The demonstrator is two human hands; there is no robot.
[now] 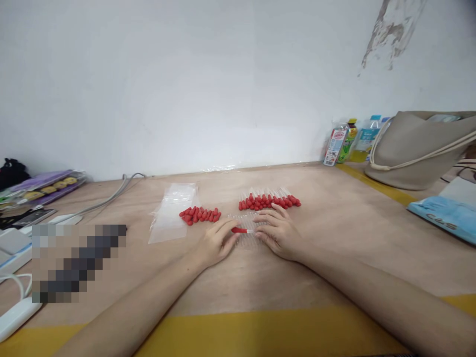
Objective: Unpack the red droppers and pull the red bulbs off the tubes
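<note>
Between both hands lies a dropper, level, with a red rubber bulb (pixel 238 230) at its left end and a clear tube (pixel 250 231) at its right. My left hand (pixel 218 242) pinches the bulb between thumb and fingers. With thumb and fingers, my right hand (pixel 279 233) grips the clear tube. Under and behind the fingers is a group of loose clear tubes (pixel 243 241), partly hidden. Beyond my right hand rests a row of droppers with red bulbs (pixel 266 201), tubes pointing to the wall. Loose red bulbs (pixel 200 214) are piled behind my left hand.
Translucent plastic bags (pixel 171 213) lie left of the loose bulbs. Cables (pixel 119 191), a phone (pixel 35 218) and a power strip (pixel 15 253) are at the left. Bottles (pixel 336 144), a grey bag (pixel 424 148) and a blue tissue pack (pixel 442 213) stand or lie at the right.
</note>
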